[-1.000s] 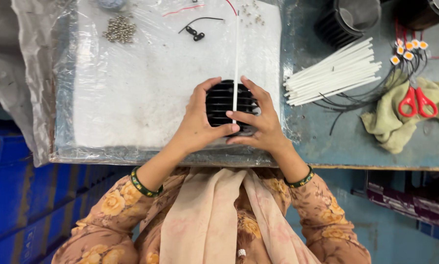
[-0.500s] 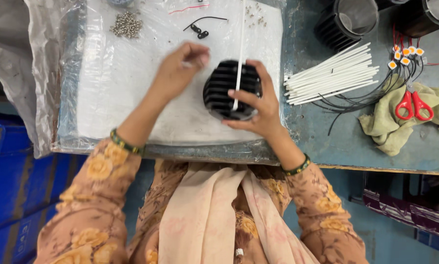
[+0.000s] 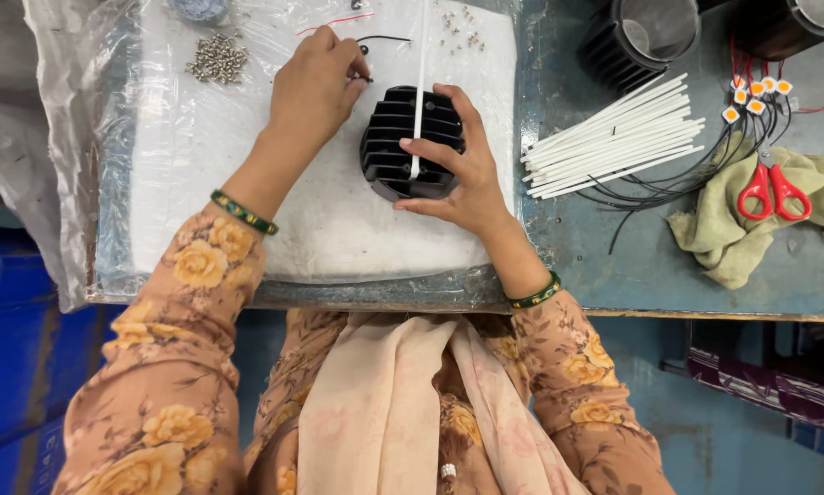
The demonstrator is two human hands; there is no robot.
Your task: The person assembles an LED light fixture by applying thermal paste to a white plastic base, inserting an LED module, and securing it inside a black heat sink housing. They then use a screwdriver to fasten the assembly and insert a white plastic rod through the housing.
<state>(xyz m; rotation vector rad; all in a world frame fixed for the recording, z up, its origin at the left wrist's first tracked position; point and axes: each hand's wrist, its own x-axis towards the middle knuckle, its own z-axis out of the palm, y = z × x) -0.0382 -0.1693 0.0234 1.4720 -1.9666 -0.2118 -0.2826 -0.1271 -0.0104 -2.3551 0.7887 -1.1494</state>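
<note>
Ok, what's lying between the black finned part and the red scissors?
In the head view, a bundle of white tubes and thin black wires lie between the black finned part and the red scissors.

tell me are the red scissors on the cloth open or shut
Shut. The red-handled scissors lie on the green cloth with both handle loops side by side and touching; the blades look together.

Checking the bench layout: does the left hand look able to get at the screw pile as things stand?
Probably yes. The left hand rests on the white pad right beside the screw pile, and only bare pad lies between them. The right hand holds the black finned part.
</note>
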